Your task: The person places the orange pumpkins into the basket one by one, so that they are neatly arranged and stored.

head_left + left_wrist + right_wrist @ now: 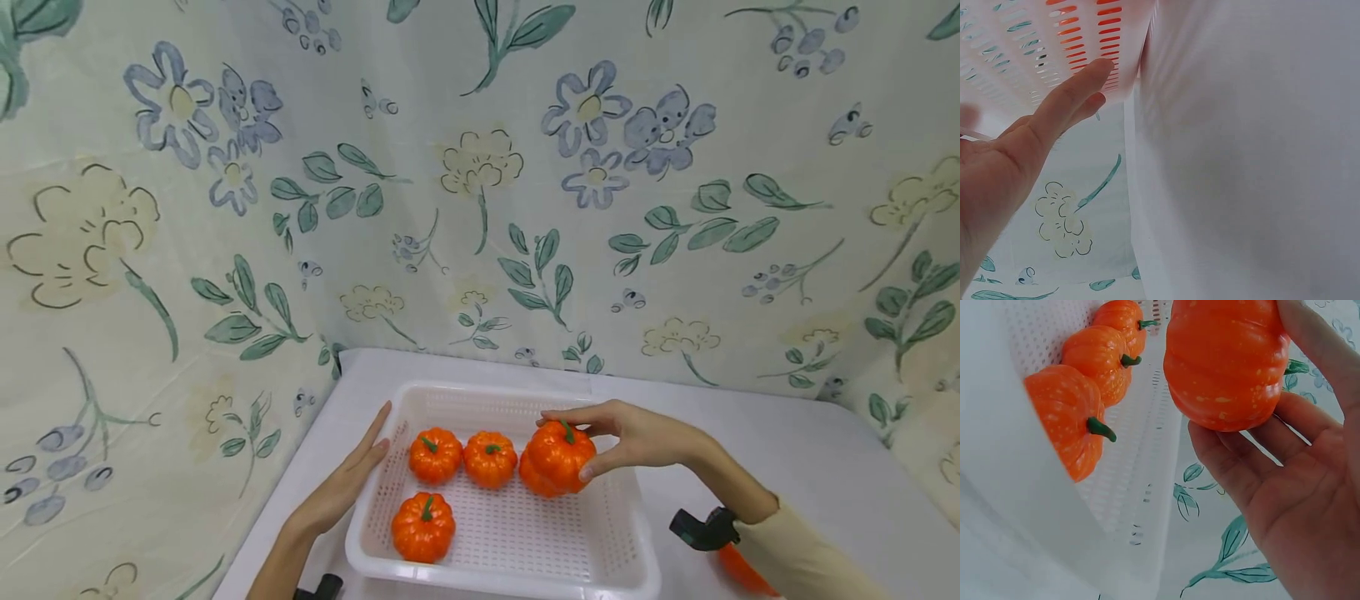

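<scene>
One small pumpkin (423, 527) lies nearest in the white basket (615, 550) on the counter (810, 467); two more (435, 455) sit behind. The right hand (637, 433) fingers pinch a fourth pumpkin (557, 458) over the basket. The left hand (341, 487), fingers straight together, presses the basket's side. No writing shows.

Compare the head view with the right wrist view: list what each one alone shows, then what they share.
Head view only: the left hand resting flat against the basket wall, and the white table.

Right wrist view only: the right hand palm and fingers cupped under the held pumpkin.

Both: that pumpkin gripped by the right hand, three other pumpkins in the white basket, and the floral cloth.
</scene>
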Action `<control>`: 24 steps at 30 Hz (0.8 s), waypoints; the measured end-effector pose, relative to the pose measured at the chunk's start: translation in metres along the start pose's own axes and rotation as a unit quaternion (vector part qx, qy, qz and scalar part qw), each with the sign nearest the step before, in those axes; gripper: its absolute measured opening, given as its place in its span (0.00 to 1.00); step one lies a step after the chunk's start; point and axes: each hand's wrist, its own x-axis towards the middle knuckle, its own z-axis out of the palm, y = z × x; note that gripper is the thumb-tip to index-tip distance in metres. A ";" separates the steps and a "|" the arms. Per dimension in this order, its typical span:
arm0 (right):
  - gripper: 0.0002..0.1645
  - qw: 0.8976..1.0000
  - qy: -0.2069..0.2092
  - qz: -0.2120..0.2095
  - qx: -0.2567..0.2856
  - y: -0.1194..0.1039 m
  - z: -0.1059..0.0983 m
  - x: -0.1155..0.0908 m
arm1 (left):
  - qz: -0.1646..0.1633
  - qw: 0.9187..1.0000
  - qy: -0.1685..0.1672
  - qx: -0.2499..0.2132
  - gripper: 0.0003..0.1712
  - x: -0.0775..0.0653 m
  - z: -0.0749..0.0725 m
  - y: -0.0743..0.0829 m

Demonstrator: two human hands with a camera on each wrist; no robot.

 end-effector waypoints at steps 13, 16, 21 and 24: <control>0.42 0.996 -0.085 -0.014 0.009 -0.010 0.016 0.050 | 0.000 1.000 0.004 0.000 0.35 0.000 -0.001 0.000; 0.42 0.994 -0.104 -0.021 -0.010 -0.015 0.023 0.061 | -0.002 1.000 0.006 0.003 0.35 0.000 -0.001 0.000; 0.44 0.989 -0.140 -0.025 -0.033 -0.021 0.037 0.080 | -0.003 1.000 0.008 0.002 0.35 0.000 -0.002 -0.001; 0.45 0.988 -0.151 -0.016 -0.039 -0.022 0.044 0.089 | -0.002 1.000 0.006 0.002 0.35 0.001 -0.001 -0.001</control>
